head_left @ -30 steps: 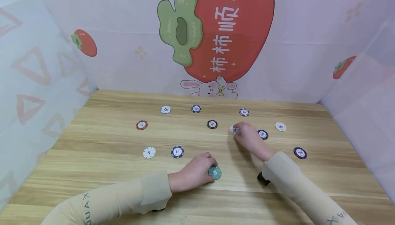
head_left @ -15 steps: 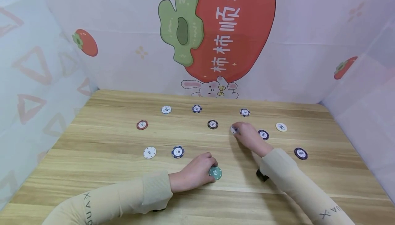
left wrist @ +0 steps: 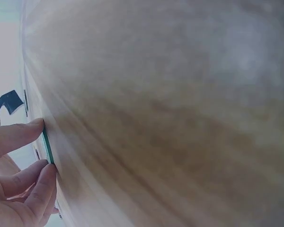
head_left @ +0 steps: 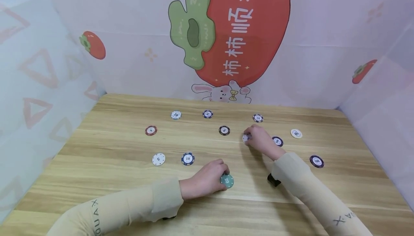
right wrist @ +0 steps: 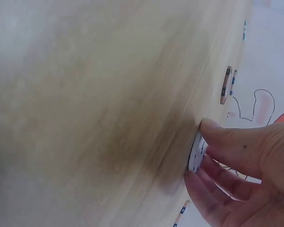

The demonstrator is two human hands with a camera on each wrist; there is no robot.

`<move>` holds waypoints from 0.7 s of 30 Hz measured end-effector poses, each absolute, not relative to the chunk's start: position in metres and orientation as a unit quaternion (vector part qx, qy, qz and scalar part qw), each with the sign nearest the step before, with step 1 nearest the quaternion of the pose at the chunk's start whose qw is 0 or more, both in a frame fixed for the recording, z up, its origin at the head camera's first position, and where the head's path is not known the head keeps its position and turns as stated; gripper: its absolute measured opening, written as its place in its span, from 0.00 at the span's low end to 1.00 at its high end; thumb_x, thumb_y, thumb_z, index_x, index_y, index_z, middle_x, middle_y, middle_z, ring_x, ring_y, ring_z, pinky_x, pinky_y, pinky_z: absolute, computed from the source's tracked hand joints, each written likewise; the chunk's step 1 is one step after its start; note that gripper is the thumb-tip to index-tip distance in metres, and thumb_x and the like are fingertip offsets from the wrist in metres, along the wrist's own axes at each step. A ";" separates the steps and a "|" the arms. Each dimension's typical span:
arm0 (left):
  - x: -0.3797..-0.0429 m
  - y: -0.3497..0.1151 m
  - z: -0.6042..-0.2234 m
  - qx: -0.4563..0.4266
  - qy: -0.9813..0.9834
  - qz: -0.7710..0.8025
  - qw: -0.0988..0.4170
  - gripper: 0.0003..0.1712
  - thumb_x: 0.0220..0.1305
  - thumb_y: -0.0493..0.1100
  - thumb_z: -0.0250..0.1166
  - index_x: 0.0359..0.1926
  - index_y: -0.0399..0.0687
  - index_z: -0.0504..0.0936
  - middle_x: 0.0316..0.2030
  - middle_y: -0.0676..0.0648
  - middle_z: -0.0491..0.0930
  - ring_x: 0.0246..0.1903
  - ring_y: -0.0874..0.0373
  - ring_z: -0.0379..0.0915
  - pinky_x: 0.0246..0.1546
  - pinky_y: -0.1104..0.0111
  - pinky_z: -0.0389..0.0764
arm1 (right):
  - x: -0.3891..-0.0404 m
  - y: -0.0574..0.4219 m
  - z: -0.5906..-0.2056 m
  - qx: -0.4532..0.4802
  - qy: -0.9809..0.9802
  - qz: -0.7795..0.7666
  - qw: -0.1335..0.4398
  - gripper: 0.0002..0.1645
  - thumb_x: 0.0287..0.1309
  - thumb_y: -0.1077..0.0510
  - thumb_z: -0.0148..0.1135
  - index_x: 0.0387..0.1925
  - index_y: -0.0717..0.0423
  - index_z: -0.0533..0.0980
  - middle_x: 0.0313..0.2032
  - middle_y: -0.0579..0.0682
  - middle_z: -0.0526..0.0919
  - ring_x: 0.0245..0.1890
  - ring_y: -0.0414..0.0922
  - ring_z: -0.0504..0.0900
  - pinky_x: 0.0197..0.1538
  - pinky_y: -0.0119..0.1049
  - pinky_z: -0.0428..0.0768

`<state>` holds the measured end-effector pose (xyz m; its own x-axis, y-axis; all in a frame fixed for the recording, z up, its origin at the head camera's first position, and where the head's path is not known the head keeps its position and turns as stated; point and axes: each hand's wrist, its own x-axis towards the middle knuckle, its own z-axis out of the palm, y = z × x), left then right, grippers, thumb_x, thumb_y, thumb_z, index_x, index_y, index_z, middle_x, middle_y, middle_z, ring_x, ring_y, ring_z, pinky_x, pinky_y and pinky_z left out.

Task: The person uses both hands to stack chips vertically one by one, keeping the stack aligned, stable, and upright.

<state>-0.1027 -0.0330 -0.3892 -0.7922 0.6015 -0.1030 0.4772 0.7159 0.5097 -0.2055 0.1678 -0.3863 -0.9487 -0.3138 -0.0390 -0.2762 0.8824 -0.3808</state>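
Observation:
In the head view, my left hand (head_left: 206, 180) pinches the edges of a green poker chip (head_left: 227, 181) marked 20, near the middle front of the table. The left wrist view has this green chip (left wrist: 48, 147) edge-on between thumb and fingertips, against the wood. Farther away and to the right, my right hand (head_left: 262, 142) grips a white poker chip (head_left: 245, 138), partly covered by the fingers. Seen from the right wrist, the white chip (right wrist: 197, 153) is between thumb and fingers, close to the tabletop. A dark blue chip (head_left: 277, 141) lies just right of that hand.
Several other chips lie singly on the wooden table (head_left: 106, 185). Among them are a red chip (head_left: 151, 130), a white chip (head_left: 159, 159), a blue chip (head_left: 188, 159) and a black chip (head_left: 224, 130). A printed cloth wall (head_left: 129, 70) bounds the table's back.
My right hand has shifted slightly left and toward me with the white chip. The left hand keeps its place on the green chip. The head view has drifted a little.

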 end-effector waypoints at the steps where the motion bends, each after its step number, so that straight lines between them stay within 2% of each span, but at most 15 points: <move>1: -0.103 -0.033 -0.389 0.295 0.917 0.235 0.132 0.19 0.45 0.41 0.73 0.40 0.42 0.80 0.34 0.53 0.73 0.33 0.66 0.68 0.37 0.76 0.73 | -0.205 0.168 -0.386 -0.153 0.969 -0.190 0.050 0.20 0.45 0.66 0.67 0.43 0.68 0.77 0.41 0.61 0.76 0.42 0.55 0.76 0.48 0.46 0.76; 7: -0.103 -0.033 -0.387 0.298 0.917 0.230 0.131 0.18 0.45 0.40 0.73 0.39 0.41 0.79 0.33 0.52 0.73 0.32 0.66 0.68 0.36 0.76 0.72 | -0.201 0.171 -0.384 -0.135 0.967 -0.212 0.039 0.17 0.42 0.65 0.69 0.38 0.66 0.79 0.37 0.57 0.75 0.38 0.52 0.75 0.44 0.45 0.76; 13: -0.104 -0.031 -0.387 0.297 0.918 0.227 0.134 0.18 0.45 0.40 0.73 0.39 0.42 0.79 0.33 0.53 0.73 0.32 0.66 0.68 0.36 0.76 0.72 | -0.198 0.178 -0.379 -0.123 0.962 -0.243 0.036 0.09 0.48 0.70 0.63 0.35 0.65 0.79 0.35 0.57 0.80 0.36 0.50 0.77 0.40 0.42 0.77; 18: -0.104 -0.031 -0.387 0.296 0.918 0.228 0.134 0.19 0.45 0.41 0.73 0.40 0.42 0.79 0.33 0.53 0.73 0.31 0.67 0.67 0.36 0.76 0.72 | -0.194 0.186 -0.374 -0.107 0.957 -0.265 0.055 0.08 0.53 0.71 0.58 0.36 0.66 0.80 0.36 0.59 0.82 0.37 0.50 0.79 0.39 0.41 0.78; 21: -0.104 -0.031 -0.389 0.295 0.918 0.230 0.136 0.19 0.45 0.40 0.73 0.40 0.42 0.79 0.33 0.53 0.73 0.31 0.67 0.67 0.36 0.77 0.73 | -0.191 0.189 -0.372 -0.090 0.951 -0.285 0.080 0.08 0.54 0.69 0.57 0.36 0.66 0.80 0.36 0.59 0.82 0.33 0.48 0.78 0.35 0.38 0.78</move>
<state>-0.1044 -0.0312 -0.3886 -0.7893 0.6034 -0.1135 0.4787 0.7206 0.5016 -0.1914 0.1890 -0.3721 -0.9709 -0.2174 -0.1004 -0.1264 0.8213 -0.5563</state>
